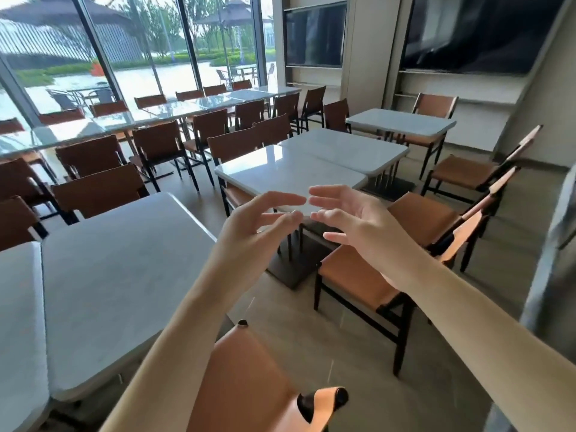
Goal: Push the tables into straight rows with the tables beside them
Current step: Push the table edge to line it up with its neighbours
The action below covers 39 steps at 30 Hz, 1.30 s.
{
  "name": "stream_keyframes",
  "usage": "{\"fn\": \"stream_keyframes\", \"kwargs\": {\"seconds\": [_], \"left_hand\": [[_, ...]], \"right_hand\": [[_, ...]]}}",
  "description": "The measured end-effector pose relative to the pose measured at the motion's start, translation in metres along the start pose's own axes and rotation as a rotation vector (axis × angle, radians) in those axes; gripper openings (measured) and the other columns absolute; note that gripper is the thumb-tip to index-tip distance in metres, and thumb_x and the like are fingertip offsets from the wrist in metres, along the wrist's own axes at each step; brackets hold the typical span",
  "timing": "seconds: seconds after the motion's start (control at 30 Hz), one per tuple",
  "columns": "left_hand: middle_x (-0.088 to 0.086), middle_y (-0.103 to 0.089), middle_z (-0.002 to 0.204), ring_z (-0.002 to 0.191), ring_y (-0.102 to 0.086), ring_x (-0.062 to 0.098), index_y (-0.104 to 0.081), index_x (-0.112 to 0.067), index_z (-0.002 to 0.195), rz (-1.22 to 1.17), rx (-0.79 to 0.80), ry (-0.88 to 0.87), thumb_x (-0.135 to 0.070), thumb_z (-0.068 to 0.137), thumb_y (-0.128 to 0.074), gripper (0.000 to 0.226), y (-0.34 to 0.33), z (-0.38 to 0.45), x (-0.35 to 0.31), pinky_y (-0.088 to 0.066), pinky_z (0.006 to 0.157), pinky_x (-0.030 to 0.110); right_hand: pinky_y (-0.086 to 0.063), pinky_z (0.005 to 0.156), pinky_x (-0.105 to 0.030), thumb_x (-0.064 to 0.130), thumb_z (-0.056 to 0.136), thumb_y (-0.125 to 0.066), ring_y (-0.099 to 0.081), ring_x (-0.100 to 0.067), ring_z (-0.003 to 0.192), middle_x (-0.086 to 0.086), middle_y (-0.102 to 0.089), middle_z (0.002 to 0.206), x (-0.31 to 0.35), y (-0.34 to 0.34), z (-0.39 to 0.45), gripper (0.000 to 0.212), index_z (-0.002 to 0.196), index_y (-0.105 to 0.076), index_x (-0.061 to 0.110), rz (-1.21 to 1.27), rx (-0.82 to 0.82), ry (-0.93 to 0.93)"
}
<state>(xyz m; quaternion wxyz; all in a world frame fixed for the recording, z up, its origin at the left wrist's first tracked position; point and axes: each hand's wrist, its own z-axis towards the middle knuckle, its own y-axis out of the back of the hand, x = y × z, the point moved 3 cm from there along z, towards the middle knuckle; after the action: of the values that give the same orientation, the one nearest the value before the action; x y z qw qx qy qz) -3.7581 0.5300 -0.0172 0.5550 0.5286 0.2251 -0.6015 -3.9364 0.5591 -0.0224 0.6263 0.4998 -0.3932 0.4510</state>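
A white-topped table (124,275) stands at my lower left, flush against another white table (18,322) at the left edge. Ahead in the middle a white table (280,173) sits askew, and a second one (352,151) overlaps its far right corner at a different angle. A further white table (402,121) stands apart at the back right. My left hand (258,226) and my right hand (352,219) are raised in the air in front of me, fingers spread and relaxed, fingertips nearly meeting. Neither hand touches a table.
Brown chairs (367,275) stand on the right between me and the middle tables, and one chair back (249,378) is right below my arms. A long row of tables with chairs (156,148) runs along the windows at the left. Dark wall screens (314,34) hang at the back.
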Motion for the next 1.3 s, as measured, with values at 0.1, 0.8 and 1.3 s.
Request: {"fn": "stream_keyframes", "kwargs": {"seconds": [0.1,0.8,1.3], "left_hand": [[-0.019,-0.074,0.107,0.104,-0.069,-0.002,-0.072,-0.029,0.113,0.029,-0.005,-0.009,-0.023,0.097,-0.067,0.018,-0.02,0.029,-0.002,-0.051,0.095,0.03],[-0.02,-0.072,0.109,0.097,-0.065,-0.01,-0.073,-0.028,0.111,0.017,-0.117,-0.003,-0.025,0.099,-0.063,0.016,-0.198,0.274,-0.004,-0.054,0.091,0.032],[-0.03,-0.067,0.108,0.096,-0.063,-0.015,-0.07,-0.031,0.111,-0.063,0.051,-0.037,-0.027,0.099,-0.062,0.015,-0.286,0.397,0.029,-0.047,0.082,0.012]], "right_hand": [[-0.051,0.107,-0.042,0.026,0.101,-0.06,-0.059,-0.006,0.125,0.016,-0.064,0.133,-0.004,0.027,0.019,0.032,0.132,-0.06,0.036,-0.014,-0.019,0.006],[-0.055,0.103,-0.042,0.025,0.1,-0.062,-0.063,-0.009,0.121,0.012,-0.067,0.129,-0.079,0.267,0.183,0.028,0.128,-0.065,0.032,-0.003,-0.031,0.0],[-0.052,0.106,-0.048,0.022,0.102,-0.058,-0.068,-0.012,0.115,0.008,-0.072,0.122,-0.125,0.362,0.243,0.023,0.12,-0.069,0.03,0.154,-0.127,-0.142]]}}
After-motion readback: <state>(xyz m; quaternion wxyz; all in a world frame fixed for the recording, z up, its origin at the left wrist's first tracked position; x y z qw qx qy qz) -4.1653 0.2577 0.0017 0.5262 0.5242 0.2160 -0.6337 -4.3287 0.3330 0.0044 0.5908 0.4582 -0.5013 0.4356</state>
